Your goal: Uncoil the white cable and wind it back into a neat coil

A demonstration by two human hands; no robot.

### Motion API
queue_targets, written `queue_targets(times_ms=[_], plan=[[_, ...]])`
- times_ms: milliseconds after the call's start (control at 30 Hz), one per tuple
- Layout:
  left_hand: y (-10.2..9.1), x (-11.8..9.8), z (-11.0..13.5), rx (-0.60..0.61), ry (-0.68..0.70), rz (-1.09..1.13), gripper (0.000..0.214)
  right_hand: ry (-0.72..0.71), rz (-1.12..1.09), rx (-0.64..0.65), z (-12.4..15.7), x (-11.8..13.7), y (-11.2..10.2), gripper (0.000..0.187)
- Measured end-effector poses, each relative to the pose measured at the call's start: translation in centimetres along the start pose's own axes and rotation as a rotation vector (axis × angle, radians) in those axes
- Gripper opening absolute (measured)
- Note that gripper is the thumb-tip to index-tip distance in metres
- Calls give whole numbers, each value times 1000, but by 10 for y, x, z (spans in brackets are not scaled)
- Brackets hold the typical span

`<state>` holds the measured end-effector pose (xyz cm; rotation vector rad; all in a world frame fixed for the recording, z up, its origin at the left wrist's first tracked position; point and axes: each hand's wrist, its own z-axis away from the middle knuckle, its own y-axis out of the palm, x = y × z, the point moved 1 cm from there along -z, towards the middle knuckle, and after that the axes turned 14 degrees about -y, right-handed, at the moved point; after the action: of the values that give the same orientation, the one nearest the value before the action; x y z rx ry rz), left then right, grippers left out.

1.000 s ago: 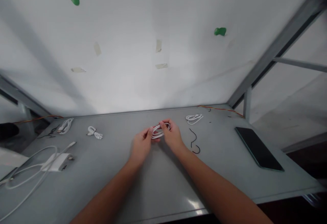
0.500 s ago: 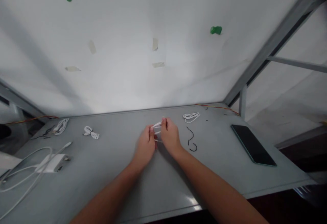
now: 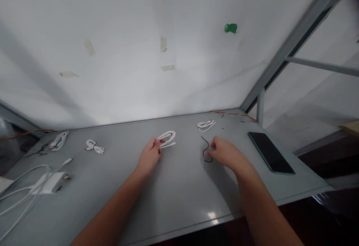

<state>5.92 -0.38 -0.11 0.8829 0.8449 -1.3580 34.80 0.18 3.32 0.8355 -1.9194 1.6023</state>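
My left hand (image 3: 149, 156) pinches one end of a coiled white cable (image 3: 167, 138) that rests on the grey table (image 3: 174, 190). My right hand (image 3: 224, 153) has come off the coil and hovers over a short black twist tie (image 3: 205, 148), its fingertips at the tie's lower end. The fingers are curled downward, and I cannot see whether they grip the tie.
A second coiled white cable (image 3: 205, 125) lies behind the tie. A dark phone (image 3: 270, 152) lies at the right. At the left are a tied white cable (image 3: 94, 146), another bundle (image 3: 59, 140), and a white charger with loose cord (image 3: 47, 183). The wall stands just behind the table.
My right hand let go of the white coil and moved right to the black tie. My left hand keeps hold of the coil. The view shifted slightly.
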Motion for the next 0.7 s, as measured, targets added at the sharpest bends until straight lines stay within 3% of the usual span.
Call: queue_targets(times_ms=[167,367,467,600,700], plan=[[0,-2,1,-9,13,38,49,88,-49,88,19,-24,-3,18],[1,-3,0,-1,60,92,52,71,-256,52,15,-4,-9,13],[-2,-5,-2,-51,147,157,50,65,-584,205,0,34,23,14],[-6,-12,1,-214,300,-4,44,149,-964,509,-26,87,92,14],[-6,-16,6,-273,367,-148,38,242,-1063,428,-38,100,126,13]])
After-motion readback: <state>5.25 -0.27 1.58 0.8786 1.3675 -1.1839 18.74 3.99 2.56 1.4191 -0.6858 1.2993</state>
